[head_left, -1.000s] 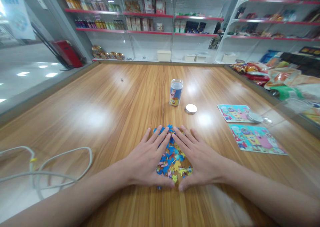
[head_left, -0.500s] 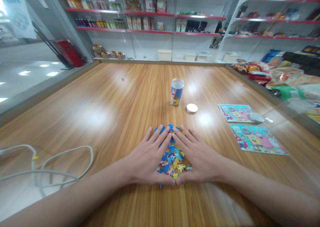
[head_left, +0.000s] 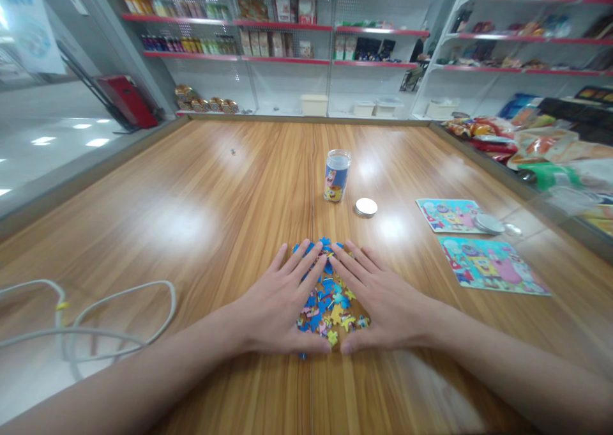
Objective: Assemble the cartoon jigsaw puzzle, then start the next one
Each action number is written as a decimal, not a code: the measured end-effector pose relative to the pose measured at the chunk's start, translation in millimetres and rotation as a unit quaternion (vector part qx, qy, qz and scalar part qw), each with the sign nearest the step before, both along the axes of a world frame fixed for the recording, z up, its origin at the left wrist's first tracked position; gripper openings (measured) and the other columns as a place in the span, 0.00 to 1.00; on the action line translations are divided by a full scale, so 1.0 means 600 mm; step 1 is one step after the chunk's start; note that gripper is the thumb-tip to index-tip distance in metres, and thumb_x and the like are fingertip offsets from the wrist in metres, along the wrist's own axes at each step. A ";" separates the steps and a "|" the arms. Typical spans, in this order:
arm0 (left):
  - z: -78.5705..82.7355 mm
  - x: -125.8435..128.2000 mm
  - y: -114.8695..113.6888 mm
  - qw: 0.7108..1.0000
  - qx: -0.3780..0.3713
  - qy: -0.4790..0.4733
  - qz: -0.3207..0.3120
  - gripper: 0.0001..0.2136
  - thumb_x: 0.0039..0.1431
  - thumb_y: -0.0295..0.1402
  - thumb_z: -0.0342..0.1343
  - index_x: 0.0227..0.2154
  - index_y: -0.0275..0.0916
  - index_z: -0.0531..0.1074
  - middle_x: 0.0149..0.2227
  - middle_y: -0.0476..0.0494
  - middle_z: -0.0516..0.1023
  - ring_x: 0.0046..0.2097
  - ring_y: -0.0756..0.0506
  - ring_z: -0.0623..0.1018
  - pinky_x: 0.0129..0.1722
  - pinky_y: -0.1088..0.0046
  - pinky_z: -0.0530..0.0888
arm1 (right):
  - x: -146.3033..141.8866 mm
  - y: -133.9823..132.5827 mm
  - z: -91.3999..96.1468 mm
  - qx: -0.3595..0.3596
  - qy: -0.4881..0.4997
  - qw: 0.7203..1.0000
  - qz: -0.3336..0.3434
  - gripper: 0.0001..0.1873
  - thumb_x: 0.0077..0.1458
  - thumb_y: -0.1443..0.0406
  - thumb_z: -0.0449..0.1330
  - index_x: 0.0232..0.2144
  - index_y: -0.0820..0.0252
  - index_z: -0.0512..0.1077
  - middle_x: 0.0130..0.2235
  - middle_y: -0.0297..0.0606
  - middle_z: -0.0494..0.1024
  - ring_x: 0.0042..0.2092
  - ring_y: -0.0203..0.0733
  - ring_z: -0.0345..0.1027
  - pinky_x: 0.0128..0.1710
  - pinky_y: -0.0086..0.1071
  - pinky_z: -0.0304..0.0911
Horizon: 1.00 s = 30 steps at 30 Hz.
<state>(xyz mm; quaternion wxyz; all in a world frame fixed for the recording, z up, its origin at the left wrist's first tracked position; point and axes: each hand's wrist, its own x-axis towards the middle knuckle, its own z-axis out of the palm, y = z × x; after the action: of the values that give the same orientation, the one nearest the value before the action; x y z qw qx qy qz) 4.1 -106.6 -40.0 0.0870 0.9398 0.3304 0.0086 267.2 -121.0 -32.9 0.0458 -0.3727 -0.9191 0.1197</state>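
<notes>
A heap of small jigsaw puzzle pieces (head_left: 330,301), mostly blue and yellow, lies on the wooden table (head_left: 230,205). My left hand (head_left: 285,304) lies flat along the heap's left side with its fingers stretched out. From the right side my right hand (head_left: 378,297) rests on the pieces, its fingers also extended. The fingertips almost meet at the far end and the thumbs point towards each other at the near end, framing the pieces. Some pieces are hidden under both hands. One blue piece (head_left: 302,356) sits just below my left thumb.
Beyond the hands stand a clear jar (head_left: 337,176) with a cartoon label and a round lid (head_left: 366,207). Two cartoon picture sheets (head_left: 493,266) lie at the right, a second lid (head_left: 488,223) on the farther one. A white cable (head_left: 119,288) curls at the left; packaged goods (head_left: 541,147) line the right edge.
My thumbs have parted slightly, with a small gap now between them. Both hands otherwise stay flat on the heap, and the view has shifted a little.
</notes>
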 end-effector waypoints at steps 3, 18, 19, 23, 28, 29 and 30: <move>0.000 0.000 0.000 1.000 0.002 0.001 -0.001 0.58 0.51 0.74 0.40 0.72 0.36 0.34 0.74 0.33 0.30 0.73 0.26 0.38 0.69 0.37 0.43 | 0.002 0.001 -0.001 -0.001 0.004 1.000 -0.001 0.66 0.48 0.31 0.56 0.73 0.63 0.37 0.74 0.50 0.36 0.73 0.66 0.27 0.71 0.59 0.35; 0.004 -0.005 0.006 1.000 -0.004 0.001 0.018 0.58 0.51 0.74 0.42 0.72 0.36 0.34 0.74 0.33 0.32 0.73 0.26 0.38 0.69 0.38 0.41 | 0.008 0.003 -0.007 0.020 -0.003 1.000 -0.013 0.67 0.47 0.28 0.53 0.73 0.65 0.40 0.74 0.50 0.36 0.73 0.65 0.27 0.71 0.58 0.39; 0.003 -0.005 0.006 1.000 -0.003 -0.001 0.018 0.58 0.51 0.74 0.42 0.72 0.36 0.34 0.74 0.33 0.32 0.73 0.26 0.38 0.69 0.38 0.42 | 0.008 0.003 -0.008 0.023 0.001 1.000 -0.011 0.67 0.47 0.28 0.53 0.73 0.65 0.39 0.74 0.50 0.37 0.73 0.65 0.27 0.71 0.58 0.39; 0.002 -0.006 0.005 1.000 0.001 -0.005 0.017 0.57 0.52 0.73 0.42 0.72 0.37 0.34 0.74 0.33 0.32 0.73 0.26 0.38 0.69 0.38 0.41 | 0.009 0.003 -0.010 0.031 0.006 0.999 -0.010 0.66 0.48 0.28 0.52 0.73 0.63 0.38 0.74 0.51 0.38 0.73 0.65 0.29 0.71 0.58 0.40; 0.002 -0.007 0.005 1.000 0.003 -0.004 0.018 0.57 0.51 0.73 0.42 0.73 0.38 0.35 0.74 0.33 0.31 0.73 0.26 0.38 0.69 0.39 0.42 | 0.007 0.004 -0.005 0.022 0.002 1.000 -0.013 0.65 0.48 0.28 0.51 0.73 0.63 0.40 0.74 0.51 0.38 0.73 0.66 0.29 0.70 0.59 0.40; 0.002 -0.007 0.005 1.000 0.003 -0.003 0.018 0.57 0.51 0.73 0.42 0.73 0.38 0.35 0.74 0.33 0.31 0.73 0.26 0.38 0.69 0.39 0.42 | 0.006 0.003 -0.004 0.021 0.001 1.000 -0.014 0.66 0.48 0.28 0.51 0.73 0.64 0.41 0.74 0.52 0.38 0.73 0.66 0.29 0.70 0.59 0.40; 0.002 -0.007 0.005 1.000 0.002 -0.003 0.018 0.57 0.51 0.73 0.42 0.72 0.37 0.34 0.74 0.33 0.31 0.73 0.26 0.38 0.69 0.39 0.42 | 0.006 0.003 -0.004 0.021 0.000 1.000 -0.014 0.66 0.48 0.28 0.51 0.73 0.65 0.41 0.74 0.52 0.38 0.73 0.66 0.29 0.70 0.59 0.40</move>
<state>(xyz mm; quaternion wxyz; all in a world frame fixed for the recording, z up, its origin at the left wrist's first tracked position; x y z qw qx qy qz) 0.1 -103.5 -38.6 0.0855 0.9338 0.3472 0.0138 270.7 -119.2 -35.2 0.0557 -0.3848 -0.9159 0.1000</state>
